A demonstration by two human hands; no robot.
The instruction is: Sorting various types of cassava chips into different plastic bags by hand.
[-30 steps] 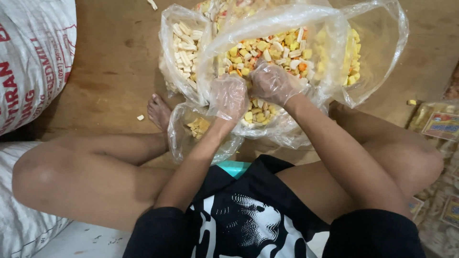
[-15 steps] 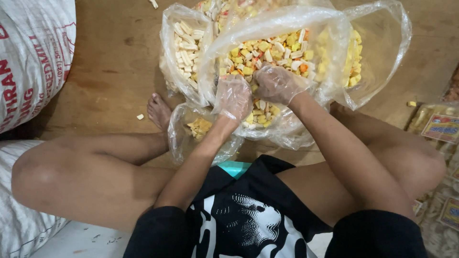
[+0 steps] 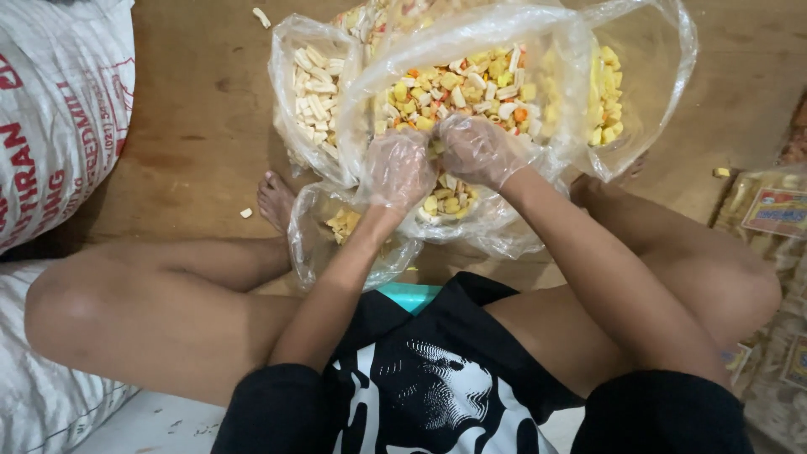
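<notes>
Both my hands wear thin clear plastic gloves and reach into a large clear plastic bag (image 3: pixel 563 76) full of mixed yellow, white and orange snack pieces (image 3: pixel 471 84). My left hand (image 3: pixel 395 168) is curled at the bag's near opening, fingers closed against the plastic and pieces. My right hand (image 3: pixel 477 150) sits beside it, fingers bent down among the pieces; whether it grasps any I cannot tell. I sit on the floor with bare legs spread around the bags.
A second clear bag (image 3: pixel 311 92) of pale stick-shaped snacks lies left of the big one. A small bag (image 3: pixel 345 227) with a few yellow pieces lies by my foot (image 3: pixel 276 200). A white woven sack (image 3: pixel 59 109) stands at left. Packaged snacks (image 3: pixel 773 219) lie right on the wooden floor (image 3: pixel 202 101).
Both hands stay inside the big bag with only a slight shift of the fingers among the pieces.
</notes>
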